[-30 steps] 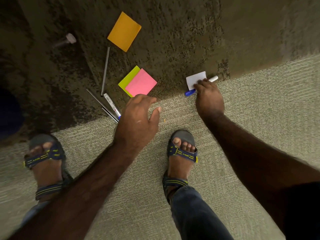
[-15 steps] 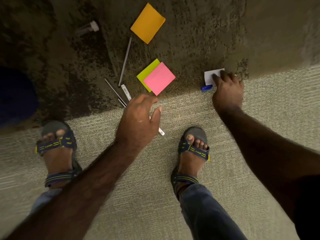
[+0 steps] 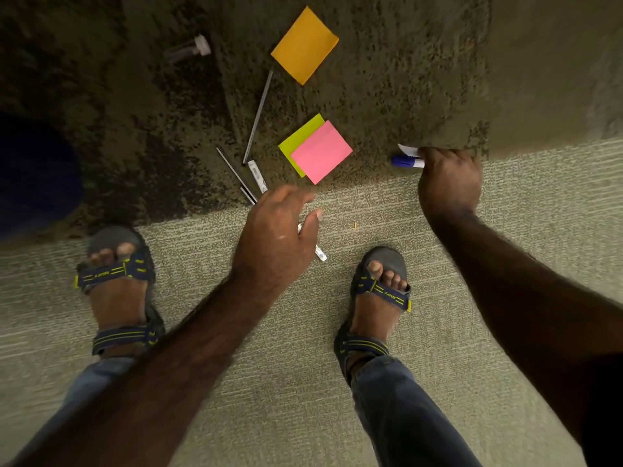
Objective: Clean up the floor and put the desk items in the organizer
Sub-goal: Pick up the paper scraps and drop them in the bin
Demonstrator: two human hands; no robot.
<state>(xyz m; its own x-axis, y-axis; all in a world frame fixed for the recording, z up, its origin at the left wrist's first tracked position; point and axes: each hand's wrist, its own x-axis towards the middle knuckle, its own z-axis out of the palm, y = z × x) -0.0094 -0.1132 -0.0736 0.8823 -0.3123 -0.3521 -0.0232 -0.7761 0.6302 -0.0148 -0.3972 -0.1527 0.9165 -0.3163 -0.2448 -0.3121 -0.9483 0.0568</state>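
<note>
Desk items lie scattered on a dark carpet. My right hand (image 3: 450, 183) grips a blue-capped marker (image 3: 403, 160) together with a small white note (image 3: 408, 150) at the carpet's edge. My left hand (image 3: 279, 237) hovers with relaxed fingers over a white marker (image 3: 257, 175) that runs under it; it holds nothing. A pink sticky pad (image 3: 322, 151) overlaps a yellow-green one (image 3: 298, 136) just beyond the left hand. An orange pad (image 3: 304, 45) lies farther off. A thin grey pen (image 3: 258, 116) and a dark pen (image 3: 234, 171) lie left of the pads.
A small clear vial with a white cap (image 3: 192, 50) lies at the far left of the dark carpet. A dark blue object (image 3: 33, 176) sits at the left edge. My sandalled feet (image 3: 114, 284) (image 3: 381, 291) stand on the lighter carpet.
My right hand has curled round the blue-capped marker and white note, which it only touched before. The left hand has stayed hovering over the white marker.
</note>
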